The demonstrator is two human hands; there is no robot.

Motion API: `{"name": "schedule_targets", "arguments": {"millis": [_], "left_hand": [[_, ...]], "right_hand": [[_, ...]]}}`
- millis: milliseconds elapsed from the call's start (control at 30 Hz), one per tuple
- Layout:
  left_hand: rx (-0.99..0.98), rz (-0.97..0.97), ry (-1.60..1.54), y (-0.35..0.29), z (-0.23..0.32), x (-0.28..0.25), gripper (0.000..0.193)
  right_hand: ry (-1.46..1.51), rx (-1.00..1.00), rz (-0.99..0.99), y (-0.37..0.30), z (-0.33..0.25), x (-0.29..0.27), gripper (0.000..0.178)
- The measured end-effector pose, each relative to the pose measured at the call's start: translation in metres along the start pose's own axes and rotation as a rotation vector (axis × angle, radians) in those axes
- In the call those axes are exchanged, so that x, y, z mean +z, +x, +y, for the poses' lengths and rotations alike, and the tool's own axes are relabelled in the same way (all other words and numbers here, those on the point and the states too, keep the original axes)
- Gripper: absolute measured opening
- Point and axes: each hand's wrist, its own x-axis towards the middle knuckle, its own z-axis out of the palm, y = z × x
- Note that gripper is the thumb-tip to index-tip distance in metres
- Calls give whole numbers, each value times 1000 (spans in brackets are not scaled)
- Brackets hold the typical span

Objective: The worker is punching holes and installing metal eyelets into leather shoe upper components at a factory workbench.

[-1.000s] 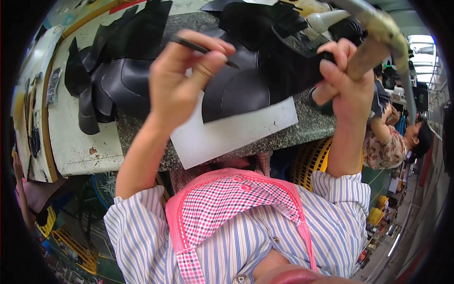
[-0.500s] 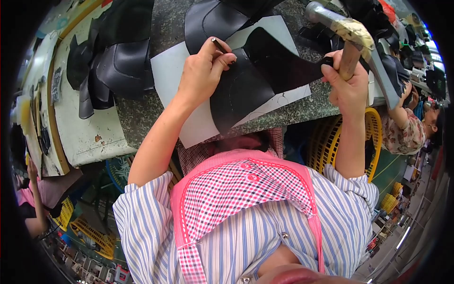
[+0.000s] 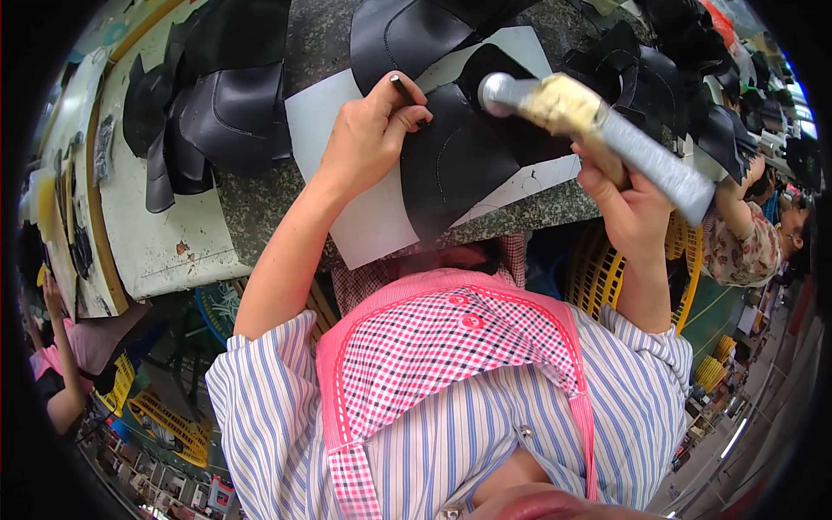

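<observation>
My left hand (image 3: pixel 368 130) pinches a short dark metal rod, like a hand punch (image 3: pixel 399 84), by its upper part. It stands over a black leather piece (image 3: pixel 459 160) with a curved line of stitches or small holes. Beneath the leather lies a white board (image 3: pixel 368 230). My right hand (image 3: pixel 637 208) is wrapped round the wooden handle of a hammer (image 3: pixel 568 104), whose metal head has yellowish wrapping in the middle. The hammer's round face hangs over the leather, to the right of the punch, and hides part of it. The punch's lower tip is hidden.
More black leather pieces lie at the left (image 3: pixel 230 121), at the far edge (image 3: pixel 412 39) and at the far right. The speckled worktop (image 3: pixel 316 52) ends close to my apron. A yellow basket (image 3: pixel 598 269) stands below at the right. Other people work at both sides.
My right hand has brought the hammer left and down toward the punch, its head turning. My left hand keeps its grip; the leather and board appear shifted slightly right in view.
</observation>
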Motion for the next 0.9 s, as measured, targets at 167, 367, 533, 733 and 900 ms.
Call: {"name": "schedule_targets", "arguments": {"millis": [167, 367, 533, 733, 900], "left_hand": [[135, -38, 144, 1, 3, 2, 9], [176, -54, 398, -1, 6, -2, 9], [-33, -120, -38, 4, -1, -10, 5], [280, -100, 494, -2, 3, -9, 6], [26, -27, -84, 24, 5, -2, 12]], "right_hand": [[55, -375, 156, 16, -37, 3, 25], [-517, -159, -270, 44, -36, 13, 21], [-21, -294, -31, 37, -55, -5, 23], [-627, -217, -343, 50, -42, 20, 26], [-216, -81, 53, 38, -21, -24, 20]]}}
